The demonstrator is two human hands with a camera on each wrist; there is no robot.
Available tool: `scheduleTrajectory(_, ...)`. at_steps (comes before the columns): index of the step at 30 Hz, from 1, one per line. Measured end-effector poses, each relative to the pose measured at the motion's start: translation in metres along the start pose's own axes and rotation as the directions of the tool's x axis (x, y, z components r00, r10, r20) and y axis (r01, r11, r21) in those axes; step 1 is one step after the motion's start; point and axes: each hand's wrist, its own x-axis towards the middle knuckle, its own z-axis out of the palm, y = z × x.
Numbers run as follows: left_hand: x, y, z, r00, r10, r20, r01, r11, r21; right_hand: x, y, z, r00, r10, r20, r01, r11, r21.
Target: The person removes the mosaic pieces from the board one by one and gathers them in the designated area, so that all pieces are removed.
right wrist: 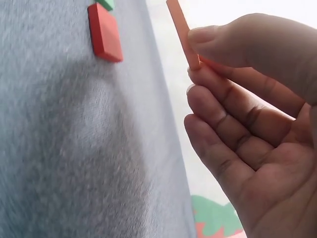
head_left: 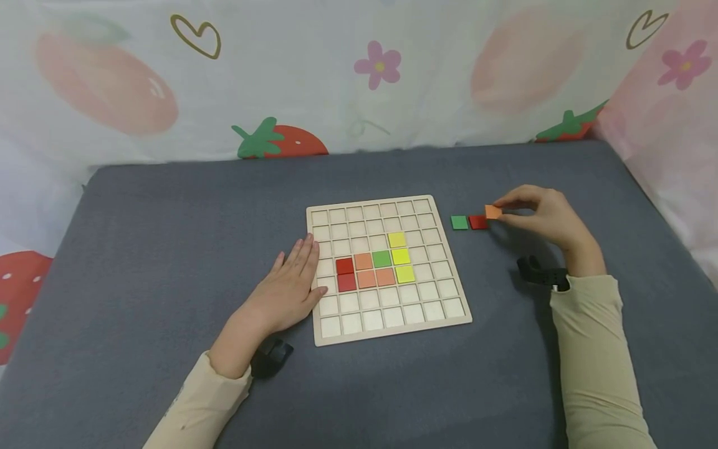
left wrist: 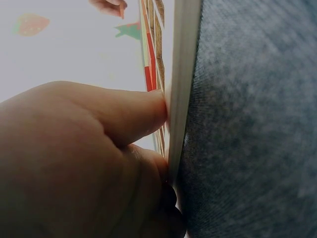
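A wooden grid board lies on the grey cloth, with red, orange, green and yellow square tiles in some of its middle cells. My left hand rests flat along the board's left edge, fingers straight; in the left wrist view its thumb touches the frame. To the right of the board, my right hand pinches an orange tile between thumb and fingers. The right wrist view has this orange tile edge-on, raised off the cloth. Below it lie a red tile and a green tile, side by side.
Grey cloth covers the table. Behind it hangs a pale curtain printed with strawberries, flowers and hearts. A black wrist strap sits at the right wrist, and a black device at the left.
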Motion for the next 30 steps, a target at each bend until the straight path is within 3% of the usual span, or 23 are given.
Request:
scheduleTrajectory(14, 0.000, 0.000, 0.001, 1.000, -0.001, -0.002, 0.001, 1.000, -0.007, -0.004, 0.018, -0.003, 0.994, 0.090, 0.059, -0.090, 0.996, -0.009)
scheduleTrajectory(22, 0.001, -0.001, 0.002, 1.000, -0.007, -0.003, 0.007, 1.000, -0.003, -0.003, 0.022, -0.001, 0.994, 0.081, 0.069, -0.079, 0.996, -0.032)
scheduleTrajectory(30, 0.002, -0.002, 0.003, 1.000, -0.010, 0.001, 0.010, 1.000, 0.003, 0.000, 0.026, 0.005, 0.999, 0.032, 0.024, -0.030, 0.996, -0.080)
